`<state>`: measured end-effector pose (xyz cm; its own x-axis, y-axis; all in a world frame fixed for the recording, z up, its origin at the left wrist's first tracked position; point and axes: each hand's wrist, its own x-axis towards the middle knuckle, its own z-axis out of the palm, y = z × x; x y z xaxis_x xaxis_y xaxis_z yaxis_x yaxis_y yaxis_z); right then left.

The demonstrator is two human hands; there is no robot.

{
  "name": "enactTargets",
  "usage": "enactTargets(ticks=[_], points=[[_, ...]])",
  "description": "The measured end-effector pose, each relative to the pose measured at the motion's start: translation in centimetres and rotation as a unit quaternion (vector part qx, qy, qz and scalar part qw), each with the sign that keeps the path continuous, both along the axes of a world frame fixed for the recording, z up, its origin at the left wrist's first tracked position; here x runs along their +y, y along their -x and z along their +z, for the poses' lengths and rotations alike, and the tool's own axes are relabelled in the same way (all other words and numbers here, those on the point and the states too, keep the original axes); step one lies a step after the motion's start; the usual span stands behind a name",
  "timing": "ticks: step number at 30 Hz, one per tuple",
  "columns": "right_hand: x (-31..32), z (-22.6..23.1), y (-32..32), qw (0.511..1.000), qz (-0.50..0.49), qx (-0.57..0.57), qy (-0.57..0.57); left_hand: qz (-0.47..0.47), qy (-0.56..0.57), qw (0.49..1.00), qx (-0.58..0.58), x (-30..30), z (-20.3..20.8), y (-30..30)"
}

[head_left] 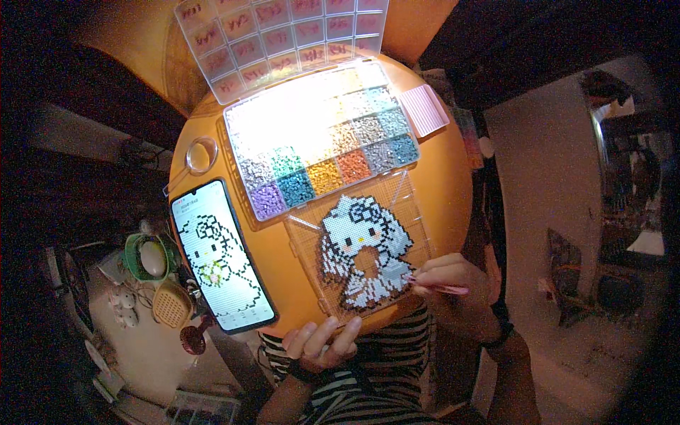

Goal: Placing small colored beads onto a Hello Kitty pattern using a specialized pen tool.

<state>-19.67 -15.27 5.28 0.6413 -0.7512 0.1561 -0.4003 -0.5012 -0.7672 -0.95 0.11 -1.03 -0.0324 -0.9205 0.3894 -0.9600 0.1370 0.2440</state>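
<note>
A clear pegboard (414, 191) lies on the orange round table, bearing a white, black-outlined character made of small fuse beads (347, 225). An uncovered patch shows at the middle of its body. My right hand (452, 278) is closed around pink tweezers (453, 290), their tip at the bead figure's lower right edge. Whether a bead sits in the tip is too small to tell. My left hand (322, 344) rests at the table's near edge by the pegboard's lower left corner, fingers slightly apart and holding nothing visible. Left of the pegboard, a phone (225, 255) displays a similar character's bead pattern.
Behind the pegboard stands an open compartment box (326, 177) of sorted colored beads, its clear lid (283, 42) raised. Glare washes out part of it. A small round handled tool (201, 156) lies left, a pink striped pad (425, 110) right. Below left are a green basket (134, 255) and other items.
</note>
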Motion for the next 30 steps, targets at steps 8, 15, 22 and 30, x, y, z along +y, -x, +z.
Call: enactTargets(ticks=[8,15,22,30], points=[[0.3,-0.4,-0.1,1.000,-0.022,0.011,0.000,0.009,-0.002,1.000,-0.022,0.2,-0.1,0.0],[-0.3,-0.7,-0.1,0.999,0.046,-0.003,0.028,0.012,0.035,0.999,0.000,0.2,-0.9,0.1],[-0.2,-1.1,-0.1,0.998,0.048,-0.014,0.044,0.021,0.057,0.998,-0.014,-0.6,-0.2,0.1],[0.8,-1.6,0.3,0.998,-0.048,-0.035,0.030,-0.019,0.008,1.000,-0.002,-0.3,0.2,-0.8]])
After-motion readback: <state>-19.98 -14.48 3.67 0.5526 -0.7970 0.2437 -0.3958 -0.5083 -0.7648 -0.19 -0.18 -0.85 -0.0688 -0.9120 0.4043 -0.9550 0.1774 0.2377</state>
